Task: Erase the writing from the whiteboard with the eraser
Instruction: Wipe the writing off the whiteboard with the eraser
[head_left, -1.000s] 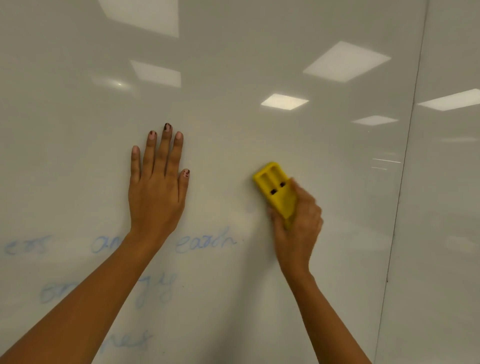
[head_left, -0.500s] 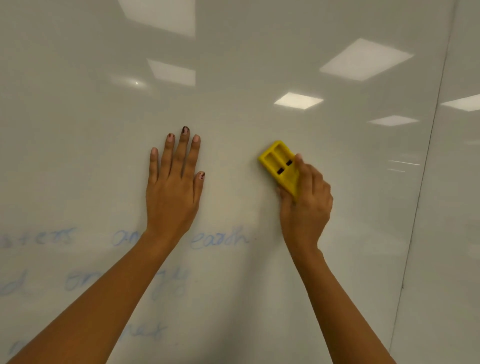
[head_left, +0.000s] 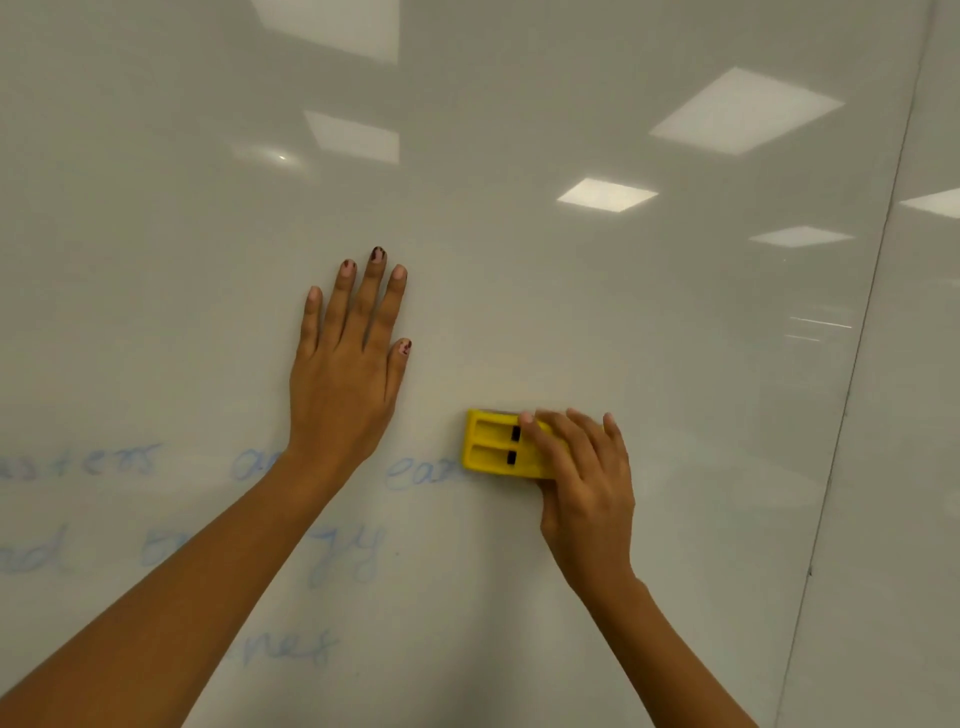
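A glossy whiteboard (head_left: 519, 130) fills the view. Faint blue handwriting (head_left: 415, 473) runs in three lines across its lower left, partly hidden behind my left forearm. My left hand (head_left: 345, 374) lies flat against the board with straight fingers, just above the top line. My right hand (head_left: 584, 478) holds the yellow eraser (head_left: 493, 444) against the board, lying level, fingers over its right half and thumb beneath. The eraser's left end covers the end of the word at the right of the top line.
A vertical seam (head_left: 852, 364) separates this board from another panel (head_left: 914, 467) on the right. Ceiling lights reflect in the upper board. The board right of the eraser carries no writing.
My right hand has brought the eraser down and left, turning it from tilted to level, onto the end of the top line. The last letters of that word are gone from view. The left hand stays put.
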